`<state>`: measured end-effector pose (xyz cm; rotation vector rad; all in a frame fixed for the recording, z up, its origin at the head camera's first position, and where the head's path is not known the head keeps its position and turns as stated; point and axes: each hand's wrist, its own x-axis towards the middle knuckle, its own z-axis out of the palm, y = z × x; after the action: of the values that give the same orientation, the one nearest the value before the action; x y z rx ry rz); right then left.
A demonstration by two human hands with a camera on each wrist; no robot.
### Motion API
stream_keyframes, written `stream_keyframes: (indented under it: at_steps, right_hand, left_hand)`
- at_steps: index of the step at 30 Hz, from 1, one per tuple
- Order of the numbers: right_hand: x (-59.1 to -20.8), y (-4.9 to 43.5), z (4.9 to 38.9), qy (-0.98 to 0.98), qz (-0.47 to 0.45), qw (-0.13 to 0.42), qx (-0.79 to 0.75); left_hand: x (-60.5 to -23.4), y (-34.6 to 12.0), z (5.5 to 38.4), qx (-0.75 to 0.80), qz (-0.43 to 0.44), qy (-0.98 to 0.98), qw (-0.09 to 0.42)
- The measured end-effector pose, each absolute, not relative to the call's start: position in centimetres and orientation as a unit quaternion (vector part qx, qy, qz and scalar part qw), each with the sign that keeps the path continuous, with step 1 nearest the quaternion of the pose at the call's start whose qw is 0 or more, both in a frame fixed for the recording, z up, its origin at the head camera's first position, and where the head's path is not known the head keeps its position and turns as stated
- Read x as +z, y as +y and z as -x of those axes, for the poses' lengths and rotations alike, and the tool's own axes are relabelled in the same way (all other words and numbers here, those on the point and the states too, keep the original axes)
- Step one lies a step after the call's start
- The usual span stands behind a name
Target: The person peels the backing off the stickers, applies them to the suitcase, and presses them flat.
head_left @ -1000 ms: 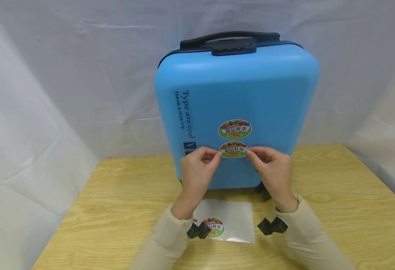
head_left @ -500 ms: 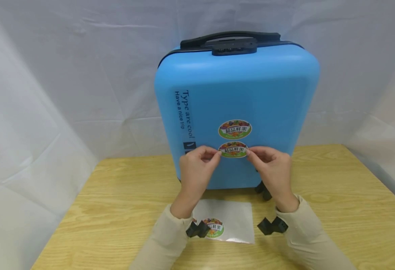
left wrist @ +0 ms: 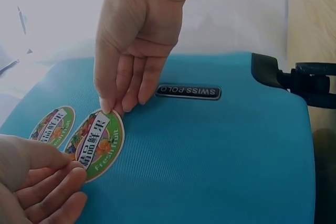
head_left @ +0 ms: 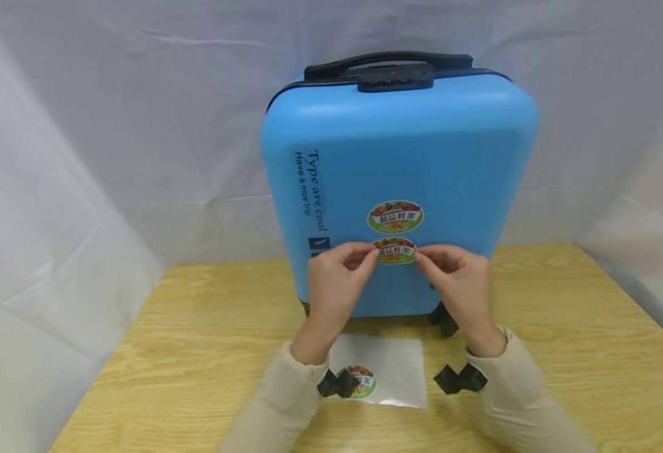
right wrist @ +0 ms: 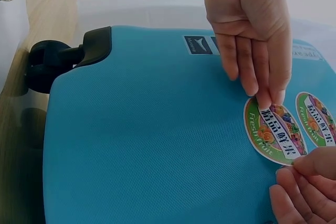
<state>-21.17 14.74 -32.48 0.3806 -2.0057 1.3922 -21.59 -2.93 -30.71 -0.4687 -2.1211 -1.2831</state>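
Note:
A blue suitcase (head_left: 422,157) stands upright on the table, with one oval fruit sticker (head_left: 396,216) flat on its front. Just below it, a second oval fruit sticker (head_left: 396,251) is held against or close to the surface; whether it touches fully I cannot tell. My left hand (head_left: 335,286) pinches this lower sticker's left edge between thumb and fingers. At its right edge, my right hand (head_left: 461,286) pinches it likewise. The left wrist view shows the lower sticker (left wrist: 97,142) spread between both hands, and the right wrist view shows the same sticker (right wrist: 275,132).
A backing sheet (head_left: 399,358) with another fruit sticker (head_left: 367,385) lies on the wooden table (head_left: 212,327) before the suitcase. Black wheels (head_left: 443,319) show at the suitcase's base, and a black handle (head_left: 388,60) tops it. White cloth (head_left: 195,126) hangs behind.
My left hand has shifted slightly right, its fingertips covering a little more of the lower sticker's left edge. The right hand is almost still, and the suitcase appears marginally shifted right.

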Motion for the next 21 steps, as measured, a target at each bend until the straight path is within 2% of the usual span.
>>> stream_keyframes:
  at_steps: [21]
  right_hand:
    - [-32.2,14.9,20.9,-0.756,-0.155,0.322,0.549]
  left_hand:
    - [-30.3,-0.6,21.7,-0.529,0.218,-0.774,0.272]
